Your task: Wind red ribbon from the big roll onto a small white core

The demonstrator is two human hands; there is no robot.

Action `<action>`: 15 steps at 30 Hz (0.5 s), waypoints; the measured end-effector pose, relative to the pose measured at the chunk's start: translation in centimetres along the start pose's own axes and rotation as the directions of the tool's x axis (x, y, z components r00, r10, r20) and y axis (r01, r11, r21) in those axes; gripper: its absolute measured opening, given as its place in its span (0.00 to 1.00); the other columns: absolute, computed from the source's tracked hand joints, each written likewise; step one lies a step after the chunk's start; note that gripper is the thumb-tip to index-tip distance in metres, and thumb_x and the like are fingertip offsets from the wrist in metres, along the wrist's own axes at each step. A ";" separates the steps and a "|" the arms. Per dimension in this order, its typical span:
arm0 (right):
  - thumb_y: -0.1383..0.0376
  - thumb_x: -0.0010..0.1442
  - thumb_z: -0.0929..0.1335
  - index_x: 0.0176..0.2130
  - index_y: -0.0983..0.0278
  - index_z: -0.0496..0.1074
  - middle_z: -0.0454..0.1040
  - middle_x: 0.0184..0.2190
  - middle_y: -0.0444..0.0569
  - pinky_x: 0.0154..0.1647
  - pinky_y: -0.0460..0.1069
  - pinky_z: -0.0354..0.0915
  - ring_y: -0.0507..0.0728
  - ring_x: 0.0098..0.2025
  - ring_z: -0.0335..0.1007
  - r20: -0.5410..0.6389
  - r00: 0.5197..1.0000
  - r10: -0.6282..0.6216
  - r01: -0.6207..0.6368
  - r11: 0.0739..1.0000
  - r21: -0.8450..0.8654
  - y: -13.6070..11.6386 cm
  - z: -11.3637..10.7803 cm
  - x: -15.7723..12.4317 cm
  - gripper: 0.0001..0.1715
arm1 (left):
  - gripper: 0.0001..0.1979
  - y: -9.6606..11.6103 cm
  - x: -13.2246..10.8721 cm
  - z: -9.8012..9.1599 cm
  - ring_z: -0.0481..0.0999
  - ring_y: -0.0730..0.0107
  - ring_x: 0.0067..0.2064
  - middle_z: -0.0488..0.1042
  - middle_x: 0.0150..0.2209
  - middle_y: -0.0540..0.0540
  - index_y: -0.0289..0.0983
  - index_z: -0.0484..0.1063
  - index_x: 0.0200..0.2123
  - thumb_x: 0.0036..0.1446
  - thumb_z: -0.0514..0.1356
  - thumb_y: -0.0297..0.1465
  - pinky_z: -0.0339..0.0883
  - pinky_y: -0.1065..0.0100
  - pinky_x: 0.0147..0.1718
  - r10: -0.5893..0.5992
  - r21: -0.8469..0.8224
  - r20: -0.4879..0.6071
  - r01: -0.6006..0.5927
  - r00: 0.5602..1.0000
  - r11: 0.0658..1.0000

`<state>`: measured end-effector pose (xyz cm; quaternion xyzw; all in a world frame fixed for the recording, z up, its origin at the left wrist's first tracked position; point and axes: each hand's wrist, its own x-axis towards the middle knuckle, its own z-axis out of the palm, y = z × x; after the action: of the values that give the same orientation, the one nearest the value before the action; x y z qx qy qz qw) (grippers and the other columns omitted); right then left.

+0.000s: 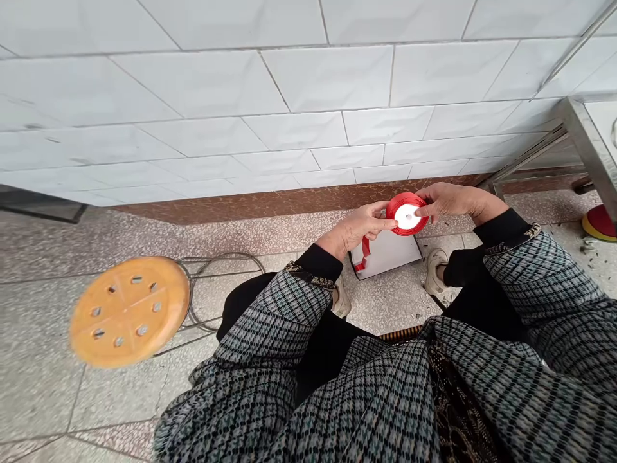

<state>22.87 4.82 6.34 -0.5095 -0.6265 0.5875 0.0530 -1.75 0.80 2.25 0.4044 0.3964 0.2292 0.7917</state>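
Observation:
A red ribbon spool (407, 213) with a white centre and a small hole is held up between both hands. My left hand (362, 226) grips its left edge, the fingers lying along the white face. From the right, my right hand (446, 202) pinches the spool with the thumb on its front. A loose red ribbon end (365, 251) hangs below my left hand. Beneath the spool, a flat white board or box with dark edges (391, 254) lies on the floor between my feet, partly hidden by the hands.
At the left stands an orange round stool (130, 312) with holes in its seat and thin metal legs (216, 257). A white tiled wall (299, 83) rises ahead. A metal frame (590, 151) stands at the right, near a red and yellow object (600, 222) on the speckled floor (116, 399).

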 end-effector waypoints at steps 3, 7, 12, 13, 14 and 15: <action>0.73 0.49 0.80 0.35 0.64 0.83 0.80 0.28 0.49 0.22 0.47 0.70 0.53 0.23 0.73 0.007 1.000 -0.021 0.021 1.000 0.016 -0.1 0.2 0.4 0.11 | 0.20 -0.4 0.2 0.6 0.49 0.83 0.21 0.63 0.24 0.53 0.34 0.78 0.48 0.51 0.73 0.31 0.38 0.71 0.20 0.059 0.108 -0.116 -0.047 0.991 0.993; 0.70 0.53 0.78 0.34 0.61 0.82 0.79 0.27 0.46 0.20 0.44 0.69 0.50 0.23 0.70 -0.034 0.999 -0.037 0.038 0.998 0.054 -0.2 0.7 0.8 0.07 | 0.11 -0.7 0.7 0.9 0.47 0.84 0.19 0.56 0.21 0.57 0.33 0.76 0.42 0.57 0.69 0.31 0.35 0.71 0.19 0.049 0.031 -0.234 -0.043 0.971 0.999; 0.67 0.59 0.77 0.41 0.61 0.80 0.78 0.30 0.46 0.23 0.44 0.73 0.50 0.25 0.69 -0.178 0.984 -0.009 0.065 0.947 0.314 -0.1 2.8 1.2 0.08 | 0.10 -0.5 1.0 0.6 0.46 0.86 0.19 0.58 0.22 0.58 0.36 0.72 0.39 0.57 0.69 0.32 0.36 0.73 0.19 0.090 -0.163 -0.286 -0.141 0.954 0.977; 0.66 0.60 0.76 0.41 0.62 0.79 0.77 0.28 0.45 0.23 0.44 0.73 0.49 0.24 0.68 -0.198 0.980 0.010 0.065 0.929 0.364 -0.1 3.3 1.3 0.08 | 0.11 -0.5 1.0 0.6 0.46 0.86 0.19 0.58 0.22 0.58 0.36 0.71 0.39 0.57 0.69 0.32 0.36 0.74 0.19 0.102 -0.186 -0.301 -0.164 0.948 0.969; 0.66 0.60 0.76 0.40 0.62 0.79 0.75 0.26 0.45 0.24 0.44 0.73 0.49 0.23 0.67 -0.221 0.975 0.030 0.065 0.910 0.410 0.0 3.9 1.4 0.07 | 0.11 -0.4 1.1 0.7 0.46 0.86 0.19 0.58 0.23 0.58 0.37 0.71 0.39 0.57 0.69 0.32 0.37 0.74 0.19 0.113 -0.206 -0.317 -0.185 0.942 0.961; 0.65 0.61 0.76 0.40 0.63 0.78 0.74 0.25 0.44 0.24 0.44 0.73 0.49 0.23 0.66 -0.249 0.967 0.045 0.075 0.888 0.453 0.0 4.5 1.5 0.06 | 0.11 -0.4 1.1 0.8 0.46 0.86 0.19 0.58 0.22 0.58 0.37 0.70 0.39 0.57 0.69 0.32 0.38 0.74 0.19 0.121 -0.225 -0.331 -0.203 0.936 0.953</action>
<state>19.23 2.81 4.18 -0.5483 -0.4619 0.6485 0.2558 -0.47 0.95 1.70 0.2892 0.4493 0.4044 0.7423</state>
